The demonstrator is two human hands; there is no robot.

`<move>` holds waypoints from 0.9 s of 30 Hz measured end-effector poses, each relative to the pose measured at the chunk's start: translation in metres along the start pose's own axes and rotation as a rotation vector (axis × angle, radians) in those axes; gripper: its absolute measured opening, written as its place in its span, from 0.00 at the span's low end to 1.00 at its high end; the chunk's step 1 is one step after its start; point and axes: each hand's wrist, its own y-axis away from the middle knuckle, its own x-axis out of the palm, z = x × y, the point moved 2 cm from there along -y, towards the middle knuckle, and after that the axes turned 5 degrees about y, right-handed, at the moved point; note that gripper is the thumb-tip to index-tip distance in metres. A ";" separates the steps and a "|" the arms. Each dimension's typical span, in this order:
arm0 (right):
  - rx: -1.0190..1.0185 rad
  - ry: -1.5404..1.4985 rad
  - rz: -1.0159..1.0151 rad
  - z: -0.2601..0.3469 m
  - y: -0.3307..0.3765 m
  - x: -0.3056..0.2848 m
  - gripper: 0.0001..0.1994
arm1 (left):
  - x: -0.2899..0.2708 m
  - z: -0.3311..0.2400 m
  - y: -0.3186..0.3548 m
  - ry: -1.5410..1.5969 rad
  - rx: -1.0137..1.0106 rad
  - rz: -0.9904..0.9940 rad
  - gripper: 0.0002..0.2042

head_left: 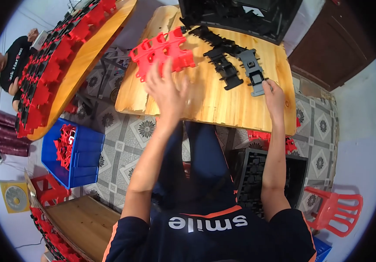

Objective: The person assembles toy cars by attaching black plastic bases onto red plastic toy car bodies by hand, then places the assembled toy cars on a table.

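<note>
A red molded plastic frame with several openings lies on the wooden table, left of its middle. Just in front of it, and overlapping its near edge in the picture, is my left hand, fingers spread and slightly blurred. It grips nothing that I can see; whether it touches the frame I cannot tell. My right hand pinches the near end of a dark grey plastic bracket with square openings. Beside that bracket lie several black plastic brackets, trailing toward the back of the table.
A black crate stands at the table's far edge. Red and black assembled parts cover another table at left, with a person behind it. Below are a blue bin of red parts, a black crate of black parts and a red chair.
</note>
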 end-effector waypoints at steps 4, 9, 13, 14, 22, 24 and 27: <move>-0.447 0.098 -0.242 0.126 0.002 0.010 0.18 | -0.003 0.046 -0.034 -0.225 0.066 0.048 0.35; -0.696 -0.116 0.040 0.181 -0.024 0.147 0.13 | 0.037 0.082 -0.025 -0.196 0.134 0.157 0.24; -0.388 -0.086 0.365 0.184 -0.045 0.132 0.15 | 0.040 0.095 -0.027 -0.119 0.140 0.202 0.22; -0.392 -0.123 0.281 0.189 -0.041 0.110 0.15 | 0.038 0.093 -0.031 -0.140 0.154 0.217 0.26; -1.062 -0.033 0.221 0.199 0.090 0.031 0.07 | -0.022 -0.014 -0.009 1.285 -0.574 0.206 0.51; -1.001 -0.277 0.271 0.192 0.080 0.019 0.11 | -0.017 -0.004 0.016 1.377 -0.812 0.301 0.47; -0.401 -0.142 0.002 0.131 0.021 0.025 0.11 | -0.017 0.003 0.049 1.713 -1.033 0.328 0.44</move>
